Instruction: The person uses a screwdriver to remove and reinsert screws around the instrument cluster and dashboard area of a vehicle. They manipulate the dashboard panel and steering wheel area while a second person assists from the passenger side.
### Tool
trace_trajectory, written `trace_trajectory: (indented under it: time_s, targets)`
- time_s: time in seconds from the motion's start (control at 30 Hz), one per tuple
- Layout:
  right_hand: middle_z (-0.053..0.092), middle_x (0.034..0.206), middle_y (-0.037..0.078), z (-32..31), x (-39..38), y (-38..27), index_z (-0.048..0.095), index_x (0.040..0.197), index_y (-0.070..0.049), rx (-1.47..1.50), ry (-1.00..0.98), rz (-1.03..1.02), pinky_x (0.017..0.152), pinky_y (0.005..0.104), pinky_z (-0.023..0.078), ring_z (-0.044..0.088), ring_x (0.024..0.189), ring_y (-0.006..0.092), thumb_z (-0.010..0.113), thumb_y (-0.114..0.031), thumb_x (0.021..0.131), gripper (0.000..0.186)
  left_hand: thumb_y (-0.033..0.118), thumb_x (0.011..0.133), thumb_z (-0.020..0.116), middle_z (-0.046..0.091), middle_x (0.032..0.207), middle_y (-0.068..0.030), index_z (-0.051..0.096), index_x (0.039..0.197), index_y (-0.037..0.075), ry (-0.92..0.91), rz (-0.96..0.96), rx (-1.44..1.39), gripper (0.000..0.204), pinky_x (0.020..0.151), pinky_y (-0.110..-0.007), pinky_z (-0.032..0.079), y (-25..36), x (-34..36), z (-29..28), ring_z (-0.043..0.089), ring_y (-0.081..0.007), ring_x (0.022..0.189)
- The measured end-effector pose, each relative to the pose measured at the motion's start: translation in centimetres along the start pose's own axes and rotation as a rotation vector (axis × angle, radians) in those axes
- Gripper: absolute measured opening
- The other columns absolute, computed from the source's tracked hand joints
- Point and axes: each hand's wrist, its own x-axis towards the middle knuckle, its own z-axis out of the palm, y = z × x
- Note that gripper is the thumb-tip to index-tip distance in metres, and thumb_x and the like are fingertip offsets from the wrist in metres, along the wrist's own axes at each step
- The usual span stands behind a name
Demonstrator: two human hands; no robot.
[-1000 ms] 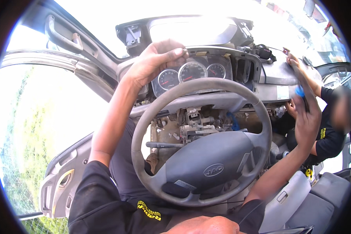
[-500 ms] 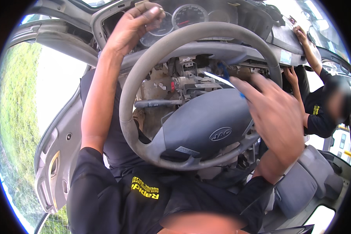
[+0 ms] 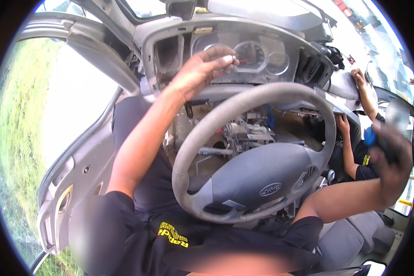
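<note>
- Left hand (image 3: 211,66): raised above the steering wheel (image 3: 262,177), over the left half of the instrument cluster (image 3: 250,55) in this view. Contact with the cluster: cannot tell.
- Left grip: thumb and forefinger pinch a small piece (image 3: 235,60) at their tips; its kind is too small to make out.
- Right hand (image 3: 393,158): well out to the right of the wheel rim, motion-blurred, elbow bent.
- Right grip: fingers curled round a blue-ended item (image 3: 369,136); blue end visible at the finger side, remainder blurred or covered.
- Dashboard (image 3: 342,86): trim off around the cluster; side openings exposed. Below its lower edge, bare metal column parts (image 3: 248,133) show through the upper half of the wheel, with a blue piece (image 3: 271,118) just beside them on the right.
- Stalk (image 3: 214,151): projects left of the column, seen within the wheel rim.
- Co-worker, right: one hand (image 3: 359,79) near the dashboard's upper right corner, other hand (image 3: 342,124) at its lower edge.
- Gear knob (image 3: 330,175): just beside the wheel's right rim.
</note>
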Motion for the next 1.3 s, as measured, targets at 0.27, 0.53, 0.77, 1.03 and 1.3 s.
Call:
trace_trajectory:
  time_s: [0.27,0.53,0.77,1.03,1.3]
  targets:
    - [0.074,0.117,0.011,4.1,19.3,3.4,0.073,0.129,-0.006,0.024,-0.113,-0.268,0.098,0.0378,0.054,0.070,0.107,0.0247,0.083,-0.008,0.086,0.044,0.019,0.106,0.070,0.074,0.123,-0.0112,0.061,0.142,-0.004,0.052,-0.072,-0.238,0.044,0.104,-0.027,0.058,-1.1,0.6,-1.0,0.070,-0.0134,0.111]
    - [0.076,0.114,0.012,7.4,24.0,8.4,0.072,0.126,-0.002,0.215,0.048,-0.284,0.097,0.0366,0.057,0.072,0.104,0.0210,0.087,-0.014,0.085,0.045,0.020,0.106,0.071,0.076,0.121,-0.0103,0.068,0.134,-0.002,0.134,-0.099,-0.181,0.036,0.105,-0.027,0.057,1.1,0.9,-1.9,0.072,-0.0145,0.112]
    - [0.070,0.104,0.011,12.1,21.6,4.6,0.071,0.113,0.002,0.228,0.336,-0.004,0.092,0.0332,0.053,0.069,0.097,0.0212,0.085,-0.033,0.085,0.047,0.027,0.105,0.073,0.073,0.118,-0.0048,0.065,0.135,0.002,0.106,-0.133,-0.179,0.039,0.097,-0.022,0.056,0.5,1.2,-3.7,0.068,-0.0065,0.104]
    - [0.068,0.100,0.016,13.7,20.0,5.8,0.067,0.115,0.002,0.382,0.468,0.030,0.066,0.0266,0.054,0.067,0.072,0.0168,0.085,-0.026,0.092,0.041,0.021,0.106,0.070,0.072,0.120,-0.0057,0.065,0.131,0.003,0.083,-0.168,-0.253,0.031,0.098,-0.025,0.057,-0.9,2.6,-3.2,0.069,-0.0096,0.106]
    - [0.069,0.101,0.010,14.3,20.9,4.0,0.068,0.112,-0.002,0.444,0.503,0.085,0.083,0.0299,0.055,0.068,0.088,0.0172,0.086,-0.019,0.082,0.038,0.015,0.104,0.070,0.072,0.121,-0.0076,0.065,0.126,0.004,0.066,-0.156,-0.345,0.025,0.096,-0.025,0.059,-1.3,2.5,-3.2,0.072,-0.0112,0.107]
